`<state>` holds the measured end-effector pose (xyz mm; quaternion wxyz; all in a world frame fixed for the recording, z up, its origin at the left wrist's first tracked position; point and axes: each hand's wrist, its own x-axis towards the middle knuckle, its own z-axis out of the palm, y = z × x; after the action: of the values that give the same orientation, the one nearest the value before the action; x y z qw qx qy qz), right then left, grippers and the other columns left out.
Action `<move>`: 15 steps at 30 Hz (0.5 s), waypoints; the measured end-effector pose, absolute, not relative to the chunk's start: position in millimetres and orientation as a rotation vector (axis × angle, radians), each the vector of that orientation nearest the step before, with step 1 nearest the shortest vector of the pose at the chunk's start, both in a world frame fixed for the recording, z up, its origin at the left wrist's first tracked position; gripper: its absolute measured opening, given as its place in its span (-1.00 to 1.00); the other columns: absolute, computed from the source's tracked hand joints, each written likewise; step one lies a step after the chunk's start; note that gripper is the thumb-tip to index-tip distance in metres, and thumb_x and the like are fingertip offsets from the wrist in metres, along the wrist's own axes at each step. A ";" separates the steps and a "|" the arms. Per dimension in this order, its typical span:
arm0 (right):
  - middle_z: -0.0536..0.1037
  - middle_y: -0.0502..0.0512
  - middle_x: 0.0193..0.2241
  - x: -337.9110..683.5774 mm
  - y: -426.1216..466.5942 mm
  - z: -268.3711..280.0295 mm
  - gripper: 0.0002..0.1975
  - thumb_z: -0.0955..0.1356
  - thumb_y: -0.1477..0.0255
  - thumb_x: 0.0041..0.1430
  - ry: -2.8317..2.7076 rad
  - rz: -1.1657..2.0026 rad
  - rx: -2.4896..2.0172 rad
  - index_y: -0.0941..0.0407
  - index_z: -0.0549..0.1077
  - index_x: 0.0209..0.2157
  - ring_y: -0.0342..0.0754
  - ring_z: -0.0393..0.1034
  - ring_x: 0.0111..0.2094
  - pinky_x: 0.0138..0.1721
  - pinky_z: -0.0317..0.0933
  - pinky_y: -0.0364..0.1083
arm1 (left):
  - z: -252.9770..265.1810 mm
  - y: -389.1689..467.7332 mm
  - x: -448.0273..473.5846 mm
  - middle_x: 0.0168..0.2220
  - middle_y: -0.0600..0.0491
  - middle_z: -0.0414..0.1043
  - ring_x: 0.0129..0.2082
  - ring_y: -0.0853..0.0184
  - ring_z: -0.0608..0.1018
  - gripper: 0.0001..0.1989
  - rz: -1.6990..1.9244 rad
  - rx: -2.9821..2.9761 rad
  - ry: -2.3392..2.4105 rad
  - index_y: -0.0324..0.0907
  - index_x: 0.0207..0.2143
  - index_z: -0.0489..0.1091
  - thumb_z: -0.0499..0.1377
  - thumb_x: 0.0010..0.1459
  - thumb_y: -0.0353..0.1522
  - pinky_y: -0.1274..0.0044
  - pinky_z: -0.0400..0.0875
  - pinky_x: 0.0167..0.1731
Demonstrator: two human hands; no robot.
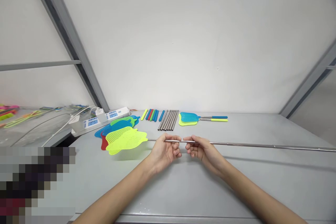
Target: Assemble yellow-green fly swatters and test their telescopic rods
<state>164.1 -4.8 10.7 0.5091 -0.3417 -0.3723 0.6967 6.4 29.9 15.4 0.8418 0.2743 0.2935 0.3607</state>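
Note:
A fly swatter with a yellow-green perforated head (126, 140) and a long thin telescopic metal rod (244, 144) is held level above the table. Just right of the head, my left hand (167, 149) pinches the rod between thumb and fingers. My right hand (201, 148) grips the same rod a short way further right, the two sets of fingertips close together. The rod runs past the right edge of the view, so its far end is hidden. Behind the yellow head lie blue swatter heads (118, 125), a green one (123, 119) and a red one (104, 143), partly covered.
On the grey table (189, 196), several coloured handle grips (154, 115) and several metal rods (168, 120) lie near the wall. Two short swatters, blue (189, 117) and yellow-green (188, 123), lie right of them. A white power strip (105, 120) with cables is at left.

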 end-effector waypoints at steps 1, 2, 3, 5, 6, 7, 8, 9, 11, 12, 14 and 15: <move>0.41 0.10 -0.51 164.6 -4.5 10.8 -0.70 0.25 0.28 0.00 -0.884 1.689 -0.819 0.20 0.44 -0.33 -0.15 0.27 -0.51 -0.49 0.11 -0.17 | 16.3 30.1 6.5 -0.73 0.15 0.12 -0.74 0.48 0.22 -0.79 0.765 0.588 0.618 -0.27 -0.50 0.32 -0.05 -0.04 -0.35 0.55 0.23 -0.56; 0.41 0.10 -0.51 165.2 -4.0 10.7 -0.70 0.25 0.29 0.01 -0.873 1.699 -0.814 0.20 0.44 -0.32 -0.16 0.26 -0.52 -0.49 0.11 -0.17 | 17.1 30.5 6.4 -0.72 0.15 0.13 -0.74 0.48 0.22 -0.77 0.769 0.594 0.614 -0.28 -0.49 0.33 -0.06 -0.03 -0.33 0.55 0.23 -0.56; 0.40 0.09 -0.53 165.7 -3.6 10.7 -0.71 0.24 0.29 0.01 -0.863 1.707 -0.812 0.20 0.44 -0.32 -0.17 0.25 -0.53 -0.49 0.10 -0.17 | 17.9 30.9 6.2 -0.71 0.14 0.15 -0.74 0.48 0.23 -0.75 0.774 0.599 0.611 -0.28 -0.48 0.33 -0.06 -0.02 -0.31 0.55 0.23 -0.56; 0.38 0.07 -0.55 166.9 -2.5 10.7 -0.71 0.24 0.30 0.01 -0.850 1.708 -0.823 0.19 0.44 -0.32 -0.18 0.22 -0.55 -0.51 0.09 -0.18 | 19.1 31.9 5.4 -0.70 0.13 0.17 -0.73 0.48 0.24 -0.73 0.801 0.609 0.624 -0.29 -0.47 0.34 -0.06 -0.01 -0.29 0.55 0.23 -0.56; 0.38 0.06 -0.55 167.6 -2.0 10.8 -0.71 0.24 0.30 0.01 -0.846 1.704 -0.838 0.19 0.43 -0.32 -0.19 0.21 -0.56 -0.52 0.08 -0.18 | 19.5 32.5 4.8 -0.69 0.12 0.18 -0.72 0.47 0.25 -0.72 0.824 0.616 0.637 -0.29 -0.47 0.34 -0.06 0.00 -0.29 0.56 0.23 -0.57; 0.38 0.06 -0.56 168.4 -1.5 11.0 -0.72 0.24 0.29 0.01 -0.843 1.699 -0.857 0.18 0.43 -0.33 -0.19 0.20 -0.57 -0.52 0.07 -0.18 | 19.8 33.2 4.3 -0.69 0.10 0.19 -0.72 0.47 0.27 -0.72 0.851 0.621 0.650 -0.29 -0.48 0.34 -0.07 0.00 -0.28 0.56 0.23 -0.58; 0.37 0.05 -0.56 169.1 -1.1 11.4 -0.72 0.24 0.29 0.00 -0.840 1.697 -0.877 0.18 0.44 -0.34 -0.19 0.19 -0.58 -0.53 0.06 -0.18 | 19.9 34.0 3.8 -0.68 0.10 0.20 -0.71 0.46 0.28 -0.71 0.880 0.624 0.661 -0.29 -0.50 0.33 -0.07 0.00 -0.28 0.57 0.23 -0.59; 0.37 0.05 -0.56 169.8 -0.7 11.8 -0.72 0.24 0.29 0.00 -0.835 1.697 -0.894 0.18 0.44 -0.35 -0.19 0.19 -0.58 -0.54 0.06 -0.18 | 19.8 34.8 3.3 -0.68 0.09 0.20 -0.71 0.45 0.29 -0.71 0.908 0.624 0.669 -0.29 -0.52 0.33 -0.08 0.00 -0.28 0.57 0.22 -0.61; 0.37 0.05 -0.57 171.2 -0.1 12.7 -0.73 0.23 0.30 -0.01 -0.822 1.702 -0.913 0.18 0.44 -0.37 -0.19 0.19 -0.59 -0.54 0.06 -0.18 | 18.9 36.6 2.6 -0.68 0.08 0.21 -0.71 0.45 0.29 -0.70 0.953 0.617 0.676 -0.28 -0.55 0.32 -0.10 0.00 -0.28 0.58 0.22 -0.63; 0.36 0.05 -0.57 171.8 0.2 13.0 -0.73 0.23 0.30 -0.01 -0.814 1.703 -0.920 0.18 0.44 -0.38 -0.19 0.19 -0.59 -0.54 0.06 -0.18 | 17.9 37.7 2.5 -0.68 0.08 0.21 -0.72 0.45 0.28 -0.69 0.968 0.612 0.684 -0.28 -0.55 0.32 -0.10 0.00 -0.28 0.58 0.21 -0.64; 0.36 0.05 -0.58 172.7 0.7 12.8 -0.73 0.23 0.31 -0.01 -0.806 1.697 -0.930 0.18 0.44 -0.39 -0.19 0.19 -0.59 -0.54 0.06 -0.18 | 14.8 40.1 2.5 -0.71 0.10 0.18 -0.74 0.45 0.27 -0.70 0.981 0.600 0.718 -0.28 -0.57 0.31 -0.11 0.00 -0.29 0.59 0.19 -0.66; 0.36 0.05 -0.59 173.1 1.1 12.3 -0.73 0.23 0.31 -0.01 -0.808 1.693 -0.936 0.18 0.45 -0.39 -0.19 0.19 -0.59 -0.54 0.06 -0.18 | 12.7 41.4 2.6 -0.72 0.11 0.16 -0.74 0.45 0.26 -0.70 0.976 0.590 0.745 -0.27 -0.58 0.30 -0.11 0.00 -0.30 0.59 0.19 -0.67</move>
<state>173.1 1.1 12.3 0.4991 -0.3868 -0.3338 0.6999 2.6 41.4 12.7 0.7769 0.2728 0.3441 0.4511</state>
